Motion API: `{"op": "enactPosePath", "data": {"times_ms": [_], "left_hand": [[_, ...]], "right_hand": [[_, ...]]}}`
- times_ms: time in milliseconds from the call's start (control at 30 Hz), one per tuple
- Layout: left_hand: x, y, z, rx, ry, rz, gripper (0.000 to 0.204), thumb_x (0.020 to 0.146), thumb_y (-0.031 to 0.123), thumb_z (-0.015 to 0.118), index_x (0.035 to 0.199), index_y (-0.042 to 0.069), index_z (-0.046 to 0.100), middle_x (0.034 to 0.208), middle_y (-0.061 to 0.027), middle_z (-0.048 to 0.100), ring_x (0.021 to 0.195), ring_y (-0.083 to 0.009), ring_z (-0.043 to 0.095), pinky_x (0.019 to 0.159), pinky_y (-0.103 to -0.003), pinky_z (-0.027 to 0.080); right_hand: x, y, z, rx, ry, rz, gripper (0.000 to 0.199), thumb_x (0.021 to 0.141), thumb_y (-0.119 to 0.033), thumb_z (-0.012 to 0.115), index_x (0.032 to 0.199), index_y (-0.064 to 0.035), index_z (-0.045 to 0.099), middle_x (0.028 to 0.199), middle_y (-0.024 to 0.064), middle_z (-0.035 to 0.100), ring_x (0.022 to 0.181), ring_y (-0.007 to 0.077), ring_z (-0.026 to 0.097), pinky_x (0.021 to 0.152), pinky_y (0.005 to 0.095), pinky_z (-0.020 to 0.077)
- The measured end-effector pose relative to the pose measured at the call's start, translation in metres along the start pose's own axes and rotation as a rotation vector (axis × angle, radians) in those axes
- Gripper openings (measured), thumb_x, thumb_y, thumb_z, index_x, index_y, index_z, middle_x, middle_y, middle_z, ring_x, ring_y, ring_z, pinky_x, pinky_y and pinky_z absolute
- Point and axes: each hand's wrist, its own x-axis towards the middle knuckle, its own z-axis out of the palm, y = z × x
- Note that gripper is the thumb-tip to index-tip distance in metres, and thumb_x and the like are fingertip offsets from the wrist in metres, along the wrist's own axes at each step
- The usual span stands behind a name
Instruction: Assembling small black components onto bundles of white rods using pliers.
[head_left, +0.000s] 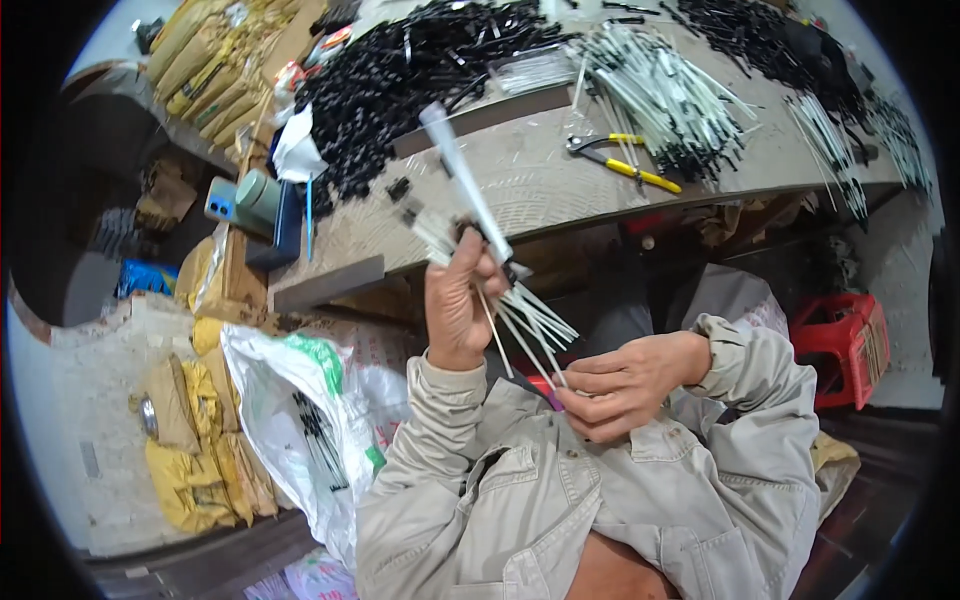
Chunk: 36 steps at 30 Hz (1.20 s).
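Over on the left a white plastic bag (300, 420) slumped by the table (520, 180). The left hand (458, 300) was raised upright, fist closed round a fanned bundle of thin white sticks (530, 315), one long clear tube (465, 180) poking up. Those looked light, springy and slippery, so best held mid-length. The right hand (625, 385), low near the chest, pinched the stick tips. Yellow-handled pliers (625, 160) lay further right.

Yellow sacks (205, 65), white plastic bag (290, 420)
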Motion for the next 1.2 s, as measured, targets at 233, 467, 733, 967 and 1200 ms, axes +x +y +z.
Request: {"op": "enactPosePath", "data": {"times_ms": [233, 467, 733, 967, 1200], "left_hand": [[-0.004, 0.024, -0.022, -0.098, 0.077, 0.272, 0.026, 0.092, 0.021, 0.051, 0.115, 0.010, 0.050, 0.055, 0.0076, 0.033, 0.041, -0.0021, 0.025, 0.035, -0.018, 0.018], [-0.045, 0.019, -0.024, -0.006, -0.319, 0.399, 0.021, 0.094, 0.016, 0.042, 0.113, 0.007, 0.044, 0.067, -0.0170, 0.059, 0.068, -0.0323, 0.062, 0.067, -0.044, 0.051], [-0.049, -0.006, -0.020, -0.095, -0.448, 0.077, 0.020, 0.095, 0.026, 0.036, 0.097, 0.008, 0.045, 0.110, -0.0300, 0.052, 0.101, -0.0448, 0.054, 0.091, -0.060, 0.038], [-0.026, -0.033, -0.020, -0.020, -0.268, -0.059, 0.023, 0.095, 0.024, 0.041, 0.098, 0.003, 0.051, 0.063, -0.0068, 0.051, 0.049, -0.0104, 0.041, 0.049, -0.026, 0.038], [-0.025, -0.040, -0.018, 0.145, -0.160, -0.055, 0.023, 0.095, 0.024, 0.043, 0.093, 0.002, 0.052, 0.061, -0.0041, 0.049, 0.052, -0.0103, 0.041, 0.051, -0.026, 0.037]], "right_hand": [[-0.022, 0.030, -0.026, -0.189, 0.049, 0.360, 0.022, 0.079, -0.014, 0.054, 0.100, -0.0091, 0.057, 0.104, 0.0078, 0.058, 0.087, 0.0221, 0.060, 0.076, 0.0315, 0.0496], [-0.118, 0.183, -0.104, 0.147, 0.343, 1.710, 0.016, 0.079, -0.015, 0.061, 0.086, -0.0004, 0.063, 0.067, 0.0085, 0.059, 0.059, 0.0180, 0.055, 0.054, 0.0278, 0.0452], [-0.164, 0.232, -0.103, -0.326, -0.230, 2.075, 0.038, 0.072, -0.038, 0.065, 0.076, -0.0007, 0.063, 0.073, 0.0128, 0.063, 0.070, 0.0233, 0.061, 0.063, 0.0357, 0.0461], [-0.168, 0.233, -0.088, -0.448, -0.211, 2.077, 0.019, 0.072, -0.009, 0.051, 0.088, -0.0011, 0.059, 0.082, 0.0145, 0.063, 0.087, 0.0283, 0.060, 0.081, 0.0430, 0.0417], [-0.159, 0.255, -0.079, -0.415, -0.309, 2.069, 0.033, 0.077, -0.028, 0.059, 0.103, -0.0066, 0.061, 0.105, 0.0154, 0.061, 0.100, 0.0316, 0.056, 0.084, 0.0444, 0.0406]]}}
